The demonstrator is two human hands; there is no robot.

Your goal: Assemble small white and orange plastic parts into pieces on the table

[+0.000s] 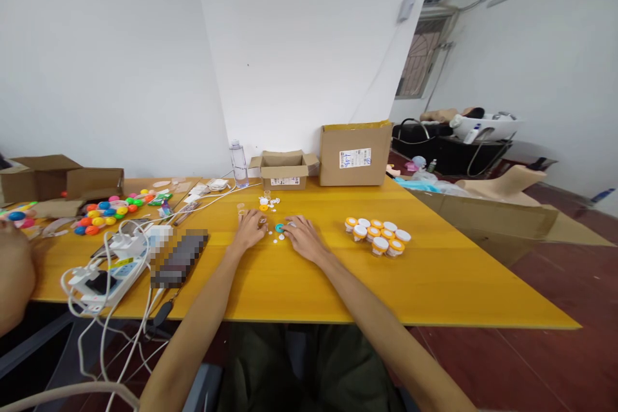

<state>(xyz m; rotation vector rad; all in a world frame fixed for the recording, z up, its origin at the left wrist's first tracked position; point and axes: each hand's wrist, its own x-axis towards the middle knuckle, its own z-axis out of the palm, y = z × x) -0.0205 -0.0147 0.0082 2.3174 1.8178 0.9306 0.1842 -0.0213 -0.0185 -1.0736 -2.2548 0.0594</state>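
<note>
Bare desk [434, 290] lies open to the right of the right hand [304, 238] up to the cluster of small jars [379, 235]; ahead, loose caps [270, 203], a small open box [284, 170] and a bottle [238, 164] block the way; leftward, a power strip [111, 270] and tangled cables [120, 238] crowd the desk beside the left hand [248, 230].

Table [434, 283]: yellow-orange.
Cap [279, 228]: teal.
Jars [377, 235]: orange, lids white.
Balls [103, 214]: pink, green, blue, orange, yellow.
Boxes [355, 153]: brown cardboard.
Power strip [113, 270]: white.
</note>
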